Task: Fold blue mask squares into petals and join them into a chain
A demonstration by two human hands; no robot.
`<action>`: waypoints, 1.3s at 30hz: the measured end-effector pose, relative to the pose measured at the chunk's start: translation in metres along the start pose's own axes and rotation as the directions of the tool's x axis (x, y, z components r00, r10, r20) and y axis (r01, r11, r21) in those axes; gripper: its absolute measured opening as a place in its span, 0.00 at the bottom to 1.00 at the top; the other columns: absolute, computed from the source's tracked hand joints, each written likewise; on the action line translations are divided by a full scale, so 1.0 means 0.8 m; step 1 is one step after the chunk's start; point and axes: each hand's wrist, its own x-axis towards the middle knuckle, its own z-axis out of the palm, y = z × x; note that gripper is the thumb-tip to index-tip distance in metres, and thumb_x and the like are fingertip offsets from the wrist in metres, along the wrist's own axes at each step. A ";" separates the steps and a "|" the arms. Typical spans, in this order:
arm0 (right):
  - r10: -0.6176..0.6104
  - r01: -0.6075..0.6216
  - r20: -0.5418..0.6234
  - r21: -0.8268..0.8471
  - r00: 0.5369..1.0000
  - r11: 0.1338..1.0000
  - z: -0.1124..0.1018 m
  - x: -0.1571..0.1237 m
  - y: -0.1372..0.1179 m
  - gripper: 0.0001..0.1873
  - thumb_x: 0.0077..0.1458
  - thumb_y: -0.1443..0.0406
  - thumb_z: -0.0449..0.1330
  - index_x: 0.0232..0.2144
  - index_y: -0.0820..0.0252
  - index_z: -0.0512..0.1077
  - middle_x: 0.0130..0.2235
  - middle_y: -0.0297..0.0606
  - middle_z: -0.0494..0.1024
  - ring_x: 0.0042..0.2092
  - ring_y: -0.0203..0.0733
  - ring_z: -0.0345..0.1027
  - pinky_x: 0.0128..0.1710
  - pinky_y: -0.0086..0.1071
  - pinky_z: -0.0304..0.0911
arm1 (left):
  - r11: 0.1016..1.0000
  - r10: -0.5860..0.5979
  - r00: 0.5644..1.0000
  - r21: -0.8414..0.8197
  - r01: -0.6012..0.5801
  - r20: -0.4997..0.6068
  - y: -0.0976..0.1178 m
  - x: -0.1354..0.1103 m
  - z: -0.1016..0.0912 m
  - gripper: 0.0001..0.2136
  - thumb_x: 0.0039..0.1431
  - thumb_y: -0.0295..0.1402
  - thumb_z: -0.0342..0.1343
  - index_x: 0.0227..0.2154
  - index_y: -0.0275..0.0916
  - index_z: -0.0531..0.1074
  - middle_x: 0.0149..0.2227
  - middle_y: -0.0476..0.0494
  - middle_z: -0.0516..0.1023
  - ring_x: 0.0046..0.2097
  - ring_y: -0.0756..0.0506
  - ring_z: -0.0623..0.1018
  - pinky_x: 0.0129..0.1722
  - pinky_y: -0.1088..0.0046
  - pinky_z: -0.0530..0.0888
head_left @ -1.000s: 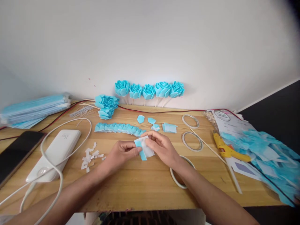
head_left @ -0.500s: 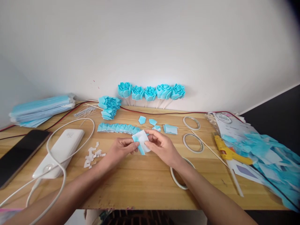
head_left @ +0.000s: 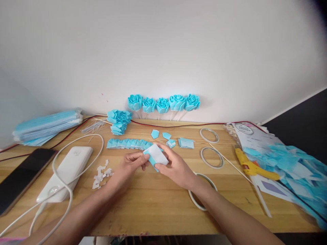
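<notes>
Between my two hands is a small folded piece of blue-and-white fabric [head_left: 157,154], its white side mostly facing up and a blue band along its lower left. My left hand [head_left: 135,162] pinches its left corner between thumb and fingers. On the other side my right hand [head_left: 175,166] grips it, thumb on top, fingers partly hidden behind. Just beyond lies a row of overlapping folded blue petals [head_left: 129,144]. Several loose blue pieces [head_left: 154,133] and a small stack of folded blue fabric [head_left: 186,143] rest past my right hand.
Blue fabric roses [head_left: 162,105] lean against the wall, with more roses [head_left: 119,117] lying left. Tape rolls [head_left: 212,157], a yellow glue gun [head_left: 251,166] and a blue fabric heap [head_left: 301,170] sit right. Leftward are white scraps [head_left: 100,175], a power bank [head_left: 67,173] and a phone [head_left: 24,178].
The fabric piece has turned between my hands, its white face now slanting to the lower right. My right thumb has slid toward its lower edge. The whole view has tilted slightly.
</notes>
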 end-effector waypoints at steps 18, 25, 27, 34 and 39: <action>-0.066 0.062 -0.043 -0.083 0.997 0.995 0.000 -0.001 0.002 0.33 0.54 0.67 0.60 0.61 0.49 0.59 0.40 0.35 0.76 0.35 0.38 0.69 0.36 0.32 0.66 | 0.997 -0.065 0.997 -0.038 0.067 0.052 -0.002 -0.001 0.008 0.17 0.51 0.46 0.61 0.21 0.36 0.73 0.22 0.49 0.70 0.28 0.49 0.67 0.30 0.73 0.64; -0.281 0.257 -0.068 -0.246 0.957 0.935 -0.017 -0.001 0.003 0.27 0.62 0.64 0.52 0.63 0.49 0.54 0.48 0.40 0.75 0.48 0.43 0.70 0.48 0.40 0.66 | 0.969 -0.136 0.990 -0.214 0.127 -0.028 -0.008 0.005 0.003 0.15 0.49 0.43 0.64 0.18 0.36 0.72 0.22 0.48 0.72 0.27 0.50 0.67 0.30 0.74 0.64; -0.430 0.359 -0.102 -0.400 0.897 0.843 -0.028 0.001 0.000 0.28 0.62 0.66 0.52 0.63 0.49 0.52 0.56 0.42 0.70 0.56 0.46 0.63 0.56 0.46 0.60 | 0.923 -0.161 0.987 -0.356 0.149 -0.006 -0.007 0.006 0.002 0.14 0.48 0.41 0.65 0.19 0.35 0.71 0.21 0.48 0.71 0.26 0.51 0.67 0.29 0.75 0.64; -0.653 0.598 0.209 -0.659 0.728 0.455 -0.030 0.009 0.004 0.27 0.55 0.75 0.56 0.55 0.50 0.61 0.61 0.40 0.64 0.67 0.49 0.45 0.60 0.53 0.54 | 0.826 -0.202 0.975 -0.518 0.222 0.096 -0.006 0.005 0.002 0.12 0.48 0.38 0.66 0.22 0.34 0.73 0.21 0.49 0.71 0.25 0.52 0.68 0.28 0.75 0.64; -0.710 0.639 0.212 -0.650 0.672 0.411 -0.019 0.009 0.013 0.12 0.57 0.72 0.57 0.40 0.49 0.71 0.53 0.34 0.72 0.63 0.45 0.53 0.58 0.46 0.58 | 0.844 -0.220 0.969 -0.477 0.247 0.112 -0.010 0.003 0.005 0.12 0.47 0.39 0.67 0.24 0.33 0.75 0.21 0.49 0.72 0.25 0.52 0.67 0.28 0.75 0.62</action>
